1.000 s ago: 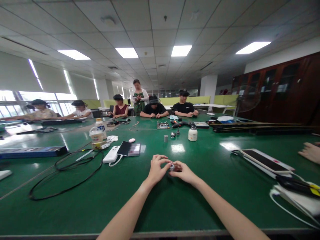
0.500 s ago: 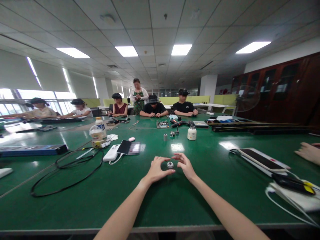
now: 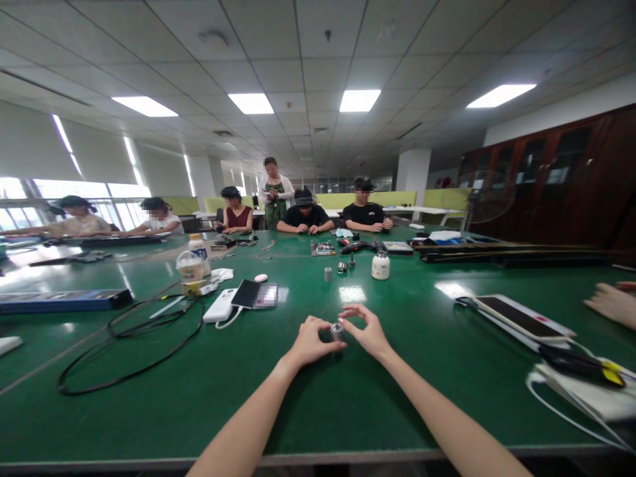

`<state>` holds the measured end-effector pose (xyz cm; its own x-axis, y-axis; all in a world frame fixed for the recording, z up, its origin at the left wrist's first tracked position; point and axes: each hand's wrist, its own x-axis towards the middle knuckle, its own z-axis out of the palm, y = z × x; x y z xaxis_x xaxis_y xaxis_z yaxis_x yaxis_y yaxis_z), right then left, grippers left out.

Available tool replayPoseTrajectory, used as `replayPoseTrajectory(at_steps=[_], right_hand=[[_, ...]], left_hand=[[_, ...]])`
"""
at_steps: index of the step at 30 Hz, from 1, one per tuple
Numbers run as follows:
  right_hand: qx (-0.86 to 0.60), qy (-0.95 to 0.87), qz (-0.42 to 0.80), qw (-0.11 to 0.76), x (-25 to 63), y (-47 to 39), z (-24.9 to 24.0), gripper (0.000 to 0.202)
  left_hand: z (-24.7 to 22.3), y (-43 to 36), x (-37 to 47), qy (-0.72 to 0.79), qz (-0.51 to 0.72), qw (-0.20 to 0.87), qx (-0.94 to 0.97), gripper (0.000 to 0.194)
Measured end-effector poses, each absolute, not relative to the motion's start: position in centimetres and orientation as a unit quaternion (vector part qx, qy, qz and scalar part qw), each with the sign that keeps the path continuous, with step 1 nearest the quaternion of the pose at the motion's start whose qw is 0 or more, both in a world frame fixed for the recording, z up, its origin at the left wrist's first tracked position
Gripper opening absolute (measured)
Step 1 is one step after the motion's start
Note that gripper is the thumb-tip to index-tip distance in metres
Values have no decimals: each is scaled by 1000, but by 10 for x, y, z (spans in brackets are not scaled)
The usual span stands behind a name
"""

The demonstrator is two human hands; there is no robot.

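A small grey metal cylinder [image 3: 337,333] stands upright or nearly so between my hands, over the green table near its front. My left hand [image 3: 313,341] is closed around it from the left, with the thumb on the near side and the fingers behind. My right hand [image 3: 368,332] comes from the right, its thumb and forefinger curled close together at the cylinder's top rim. Whether a small part sits between those fingertips is too small to make out. Farther back stand another metal cylinder [image 3: 328,273], small dark metal parts [image 3: 342,267] and a dark upright fitting [image 3: 352,260].
A white jar [image 3: 380,265] stands beyond my right hand. To the left lie a white power bank [image 3: 220,305], a phone [image 3: 248,293] and a looped black cable [image 3: 134,386]. A tablet [image 3: 521,317] and another person's hand [image 3: 612,303] are at right. Several people sit opposite.
My left hand has closed on the metal cylinder, more of whose side now shows. My right thumb and forefinger have moved left, to its top rim.
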<state>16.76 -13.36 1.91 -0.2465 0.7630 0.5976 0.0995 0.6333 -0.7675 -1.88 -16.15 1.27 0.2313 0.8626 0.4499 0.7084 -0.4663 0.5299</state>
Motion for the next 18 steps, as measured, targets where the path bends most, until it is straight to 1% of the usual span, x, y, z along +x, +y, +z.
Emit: replayPoseTrajectory(at_steps=[4, 8, 12, 18], right_hand=[[-287, -743, 309, 519, 159, -138, 17, 22], [-311, -731, 304, 525, 159, -127, 13, 21], [-356, -719, 298, 516, 177, -106, 6, 27], [-392, -747, 311, 438, 199, -91, -11, 27]], left_hand=[[10, -160, -19, 501, 334, 100, 792, 34], [7, -159, -18, 498, 300, 89, 808, 23], [6, -158, -17, 507, 285, 80, 809, 25], [9, -161, -16, 513, 271, 80, 810, 27]])
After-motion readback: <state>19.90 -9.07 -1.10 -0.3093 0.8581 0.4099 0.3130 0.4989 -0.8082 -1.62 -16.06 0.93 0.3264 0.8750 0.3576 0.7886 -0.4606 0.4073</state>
